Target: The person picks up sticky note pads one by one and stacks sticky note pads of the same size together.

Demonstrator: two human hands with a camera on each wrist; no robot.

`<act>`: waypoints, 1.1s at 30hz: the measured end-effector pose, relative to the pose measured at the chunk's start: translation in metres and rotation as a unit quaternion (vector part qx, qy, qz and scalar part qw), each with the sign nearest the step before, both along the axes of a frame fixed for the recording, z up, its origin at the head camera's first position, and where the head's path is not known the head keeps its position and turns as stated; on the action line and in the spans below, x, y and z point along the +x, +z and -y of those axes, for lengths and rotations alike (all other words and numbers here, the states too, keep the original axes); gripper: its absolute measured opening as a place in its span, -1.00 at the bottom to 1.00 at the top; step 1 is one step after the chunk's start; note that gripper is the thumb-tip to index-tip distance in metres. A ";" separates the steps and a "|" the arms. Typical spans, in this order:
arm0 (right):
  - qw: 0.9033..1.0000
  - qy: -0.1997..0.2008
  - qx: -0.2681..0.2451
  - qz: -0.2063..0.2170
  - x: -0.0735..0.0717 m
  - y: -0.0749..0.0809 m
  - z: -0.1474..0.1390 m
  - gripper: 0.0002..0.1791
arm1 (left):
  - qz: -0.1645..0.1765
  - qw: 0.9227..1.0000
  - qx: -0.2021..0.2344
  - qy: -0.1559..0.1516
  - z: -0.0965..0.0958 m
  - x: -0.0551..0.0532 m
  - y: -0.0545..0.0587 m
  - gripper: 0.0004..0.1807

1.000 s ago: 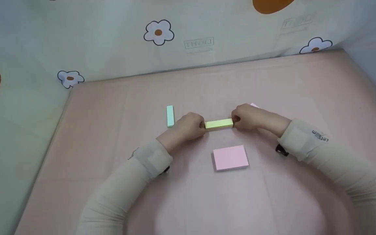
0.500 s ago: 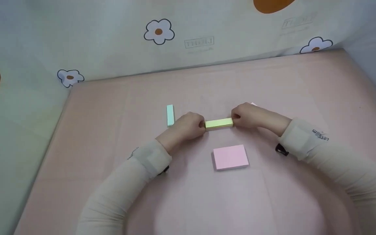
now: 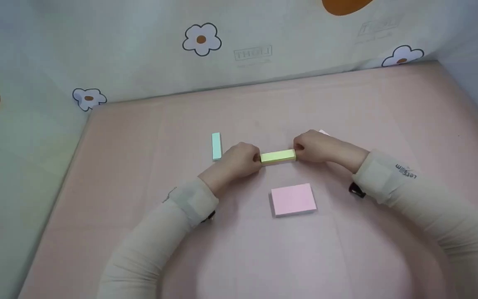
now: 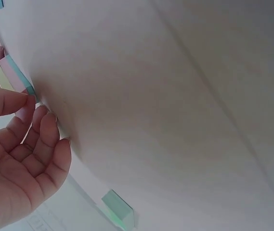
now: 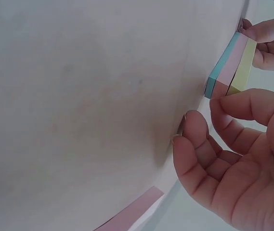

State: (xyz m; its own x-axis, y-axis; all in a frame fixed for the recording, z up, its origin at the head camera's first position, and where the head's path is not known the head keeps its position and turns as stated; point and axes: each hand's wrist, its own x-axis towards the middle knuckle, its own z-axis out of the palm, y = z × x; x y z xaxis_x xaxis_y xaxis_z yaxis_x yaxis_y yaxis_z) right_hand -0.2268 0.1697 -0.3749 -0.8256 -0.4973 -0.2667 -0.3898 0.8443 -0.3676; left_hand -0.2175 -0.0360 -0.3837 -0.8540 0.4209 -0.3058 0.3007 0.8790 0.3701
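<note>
A stack of narrow sticky note pads lies crosswise between both hands, yellow on top in the head view. The right wrist view shows its layers of teal, pink and yellow. My left hand holds the stack's left end between thumb and fingertips. At the opposite end, my right hand pinches it the same way, the other fingers loosely curled. A mint narrow pad lies just beyond the left hand. Behind the right hand peeks the corner of a pink pad, mostly hidden.
Nearer the body, a larger pink sticky note pad lies on the pink table cover. A pale curtain with flower prints rises behind the table's back edge. Dark wrist straps show under the sleeves.
</note>
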 end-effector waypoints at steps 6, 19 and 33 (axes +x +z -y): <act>1.000 0.000 0.005 -0.004 -0.001 0.000 0.000 -0.84 | 0.002 1.000 -0.003 0.000 -0.001 -0.001 -0.001 -0.77; 1.000 0.000 -0.007 0.013 -0.001 -0.001 -0.001 -0.84 | -0.009 1.000 -0.005 -0.007 -0.002 0.000 -0.002 -0.76; 1.000 -0.011 -0.006 0.019 -0.003 -0.002 -0.001 -0.83 | -0.021 1.000 -0.013 -0.013 -0.003 0.000 -0.001 -0.75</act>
State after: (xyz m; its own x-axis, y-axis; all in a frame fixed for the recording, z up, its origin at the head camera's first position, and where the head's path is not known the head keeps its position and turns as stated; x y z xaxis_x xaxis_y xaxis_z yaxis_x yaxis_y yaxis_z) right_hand -0.2302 0.1706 -0.3765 -0.8254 -0.4831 -0.2920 -0.3574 0.8477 -0.3920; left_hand -0.2178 -0.0332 -0.3847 -0.8554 0.4347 -0.2817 0.3376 0.8803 0.3335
